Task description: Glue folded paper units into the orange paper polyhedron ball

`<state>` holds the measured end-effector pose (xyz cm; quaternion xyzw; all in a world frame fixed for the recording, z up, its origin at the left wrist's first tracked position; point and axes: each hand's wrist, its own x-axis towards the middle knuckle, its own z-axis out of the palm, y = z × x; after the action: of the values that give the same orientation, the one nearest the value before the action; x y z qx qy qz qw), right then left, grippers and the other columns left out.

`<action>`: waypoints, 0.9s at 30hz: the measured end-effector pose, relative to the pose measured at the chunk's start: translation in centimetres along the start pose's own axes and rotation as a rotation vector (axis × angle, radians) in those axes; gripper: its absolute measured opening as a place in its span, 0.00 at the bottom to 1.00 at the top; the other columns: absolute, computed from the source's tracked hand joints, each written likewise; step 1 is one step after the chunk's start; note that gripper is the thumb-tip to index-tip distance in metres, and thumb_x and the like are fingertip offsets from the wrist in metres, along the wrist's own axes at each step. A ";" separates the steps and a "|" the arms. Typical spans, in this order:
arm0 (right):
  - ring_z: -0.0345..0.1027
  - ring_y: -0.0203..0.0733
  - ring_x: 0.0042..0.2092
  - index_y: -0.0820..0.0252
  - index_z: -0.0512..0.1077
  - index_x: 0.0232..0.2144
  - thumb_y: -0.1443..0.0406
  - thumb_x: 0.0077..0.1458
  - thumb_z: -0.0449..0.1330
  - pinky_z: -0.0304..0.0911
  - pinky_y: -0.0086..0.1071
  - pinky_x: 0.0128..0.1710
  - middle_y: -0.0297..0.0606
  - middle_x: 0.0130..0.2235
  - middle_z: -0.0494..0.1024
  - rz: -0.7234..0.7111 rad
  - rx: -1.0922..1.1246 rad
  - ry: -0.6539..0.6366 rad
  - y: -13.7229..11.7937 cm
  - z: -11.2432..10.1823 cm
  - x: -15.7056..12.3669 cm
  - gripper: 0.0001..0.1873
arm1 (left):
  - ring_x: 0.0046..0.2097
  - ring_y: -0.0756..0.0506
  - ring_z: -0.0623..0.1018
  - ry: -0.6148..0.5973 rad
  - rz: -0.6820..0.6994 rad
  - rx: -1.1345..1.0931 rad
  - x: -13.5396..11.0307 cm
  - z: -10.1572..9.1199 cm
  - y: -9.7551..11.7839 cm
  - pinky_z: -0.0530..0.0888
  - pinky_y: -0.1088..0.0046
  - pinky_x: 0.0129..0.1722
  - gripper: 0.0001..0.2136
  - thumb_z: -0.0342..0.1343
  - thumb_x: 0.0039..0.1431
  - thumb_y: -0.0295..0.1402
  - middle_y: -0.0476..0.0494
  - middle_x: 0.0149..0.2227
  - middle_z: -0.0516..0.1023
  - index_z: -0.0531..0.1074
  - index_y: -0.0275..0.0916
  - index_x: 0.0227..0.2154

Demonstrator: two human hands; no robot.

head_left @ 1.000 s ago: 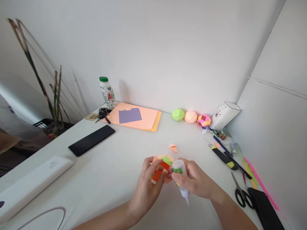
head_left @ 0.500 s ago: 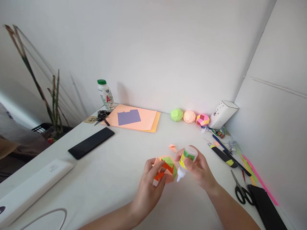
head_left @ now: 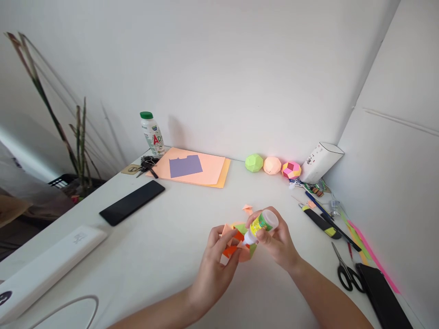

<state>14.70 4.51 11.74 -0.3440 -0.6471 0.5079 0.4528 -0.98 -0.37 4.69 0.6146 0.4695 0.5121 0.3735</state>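
My left hand (head_left: 217, 260) pinches an open, many-sided paper model (head_left: 245, 253) in peach, orange and green, low over the white table. Its fingers cover the model's left side. In my right hand (head_left: 279, 242) is a glue bottle (head_left: 259, 227) with a yellow and green label, tilted with its white nozzle down and to the left. The nozzle tip is at the model's open top, by a peach flap; whether it touches, I cannot tell. Just behind the model lies a small folded peach paper piece (head_left: 247, 209).
Three finished paper balls, green (head_left: 254, 163), peach (head_left: 272, 165) and pink-yellow (head_left: 291, 170), line the wall. Scissors (head_left: 346, 272), a utility knife (head_left: 320, 222) and a black case (head_left: 384, 292) lie right. Paper sheets (head_left: 214, 164), a bottle (head_left: 153, 135) and a black phone (head_left: 132, 203) are left.
The glue bottle has moved left and tilted further, bringing its nozzle from beside the paper model to its opening. My left hand keeps its hold, nearly still.
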 end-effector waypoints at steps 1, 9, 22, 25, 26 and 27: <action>0.60 0.35 0.26 0.56 0.68 0.32 0.50 0.53 0.62 0.57 0.32 0.28 0.35 0.31 0.74 0.000 0.002 -0.004 0.0 0.0 0.0 0.17 | 0.41 0.47 0.77 0.005 0.006 0.002 0.0 0.0 0.0 0.80 0.66 0.36 0.18 0.48 0.62 0.26 0.42 0.46 0.67 0.66 0.50 0.53; 0.64 0.40 0.31 0.56 0.68 0.31 0.49 0.53 0.62 0.58 0.35 0.32 0.35 0.29 0.73 -0.021 -0.050 -0.014 -0.2 -0.2 0.0 0.17 | 0.43 0.46 0.77 -0.003 0.005 -0.005 0.1 0.1 -0.1 0.80 0.65 0.39 0.18 0.48 0.62 0.27 0.42 0.47 0.67 0.65 0.49 0.53; 0.67 0.42 0.32 0.55 0.67 0.30 0.49 0.51 0.63 0.60 0.38 0.35 0.35 0.29 0.75 -0.025 -0.065 -0.013 -0.6 0.1 -0.1 0.17 | 0.44 0.46 0.76 -0.012 -0.023 -0.025 -0.1 0.0 -0.1 0.81 0.69 0.35 0.19 0.49 0.62 0.25 0.43 0.45 0.68 0.65 0.51 0.53; 0.67 0.42 0.31 0.54 0.68 0.30 0.49 0.52 0.63 0.60 0.38 0.35 0.35 0.29 0.75 -0.026 -0.069 -0.017 -0.6 0.1 -0.2 0.17 | 0.44 0.46 0.77 -0.005 -0.025 -0.020 -0.1 0.0 0.0 0.81 0.68 0.35 0.19 0.49 0.62 0.26 0.43 0.45 0.68 0.65 0.51 0.53; 0.67 0.42 0.31 0.54 0.68 0.30 0.49 0.52 0.63 0.61 0.38 0.35 0.35 0.29 0.75 -0.027 -0.070 -0.020 -0.6 0.1 -0.2 0.17 | 0.43 0.46 0.77 -0.006 -0.022 -0.017 -0.1 -0.1 0.0 0.81 0.68 0.35 0.19 0.49 0.62 0.26 0.43 0.45 0.68 0.65 0.51 0.53; 0.67 0.42 0.31 0.55 0.68 0.30 0.49 0.52 0.63 0.61 0.38 0.36 0.35 0.29 0.75 -0.030 -0.069 -0.023 -0.6 0.1 -0.2 0.17 | 0.43 0.46 0.77 -0.009 -0.021 -0.013 -0.1 -0.1 0.0 0.81 0.68 0.35 0.18 0.49 0.62 0.26 0.43 0.45 0.68 0.66 0.51 0.53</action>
<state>14.66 4.12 12.28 -0.3440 -0.6744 0.4823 0.4408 -1.05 -0.47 4.67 0.6097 0.4708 0.5084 0.3848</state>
